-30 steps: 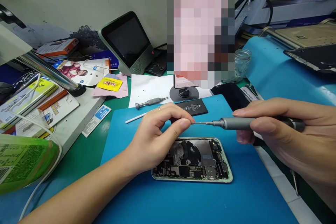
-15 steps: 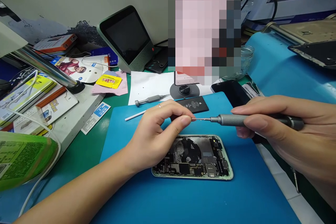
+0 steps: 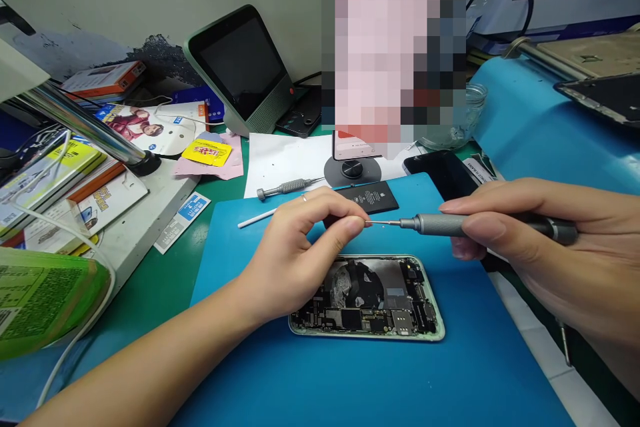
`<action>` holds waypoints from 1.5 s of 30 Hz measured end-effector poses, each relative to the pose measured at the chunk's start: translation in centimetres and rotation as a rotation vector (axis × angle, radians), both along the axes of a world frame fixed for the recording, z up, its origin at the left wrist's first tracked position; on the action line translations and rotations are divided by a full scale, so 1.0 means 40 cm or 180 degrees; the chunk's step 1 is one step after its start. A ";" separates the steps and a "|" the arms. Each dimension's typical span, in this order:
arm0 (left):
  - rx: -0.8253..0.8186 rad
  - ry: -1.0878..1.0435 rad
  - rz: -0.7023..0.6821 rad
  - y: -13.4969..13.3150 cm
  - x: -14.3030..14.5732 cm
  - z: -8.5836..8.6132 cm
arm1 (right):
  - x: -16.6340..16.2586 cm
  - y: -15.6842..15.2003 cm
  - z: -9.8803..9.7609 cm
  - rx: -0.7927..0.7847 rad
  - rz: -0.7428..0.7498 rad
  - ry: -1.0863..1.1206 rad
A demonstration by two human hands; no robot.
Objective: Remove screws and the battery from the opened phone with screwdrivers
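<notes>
My right hand (image 3: 530, 240) grips a grey screwdriver (image 3: 440, 225) by its knurled handle, held level with the thin shaft pointing left. At the shaft's tip, the thumb and forefinger of my left hand (image 3: 310, 240) are pinched together. Whatever lies between those fingertips is hidden or too small to name. Below the hands, an opened phone (image 3: 395, 300) lies on the blue mat (image 3: 320, 380), its circuit board and inner parts exposed. My left hand covers the phone's upper left part. Just behind that hand lies a black phone battery (image 3: 375, 197).
A second screwdriver (image 3: 290, 187) rests on white paper (image 3: 280, 153), with a white stick (image 3: 256, 218) nearby. Behind stand a smart display (image 3: 240, 67) and a glass jar (image 3: 457, 127). A dark phone (image 3: 440, 173) lies right; a lamp post (image 3: 95, 123) and booklets crowd the left.
Both hands and the screwdriver keep nearly the same pose. The whole view has shifted very slightly, and the screwdriver sits a little higher in it.
</notes>
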State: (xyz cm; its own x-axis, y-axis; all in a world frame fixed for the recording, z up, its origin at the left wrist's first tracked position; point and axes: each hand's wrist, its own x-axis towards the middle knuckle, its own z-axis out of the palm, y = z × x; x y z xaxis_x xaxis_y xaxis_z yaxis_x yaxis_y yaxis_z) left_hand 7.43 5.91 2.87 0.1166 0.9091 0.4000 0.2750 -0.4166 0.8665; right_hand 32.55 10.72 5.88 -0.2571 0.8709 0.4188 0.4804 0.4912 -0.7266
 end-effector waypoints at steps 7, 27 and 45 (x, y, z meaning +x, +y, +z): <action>0.0011 0.0048 0.0027 -0.003 -0.004 -0.002 | 0.003 0.001 -0.008 0.0027 0.0023 -0.0014; 0.0299 0.0165 0.0113 0.001 0.000 -0.002 | -0.009 0.002 -0.003 -0.0272 -0.0103 -0.0011; 0.0636 0.0483 0.0162 0.000 0.000 0.006 | 0.007 0.003 -0.021 0.0000 -0.0059 -0.0039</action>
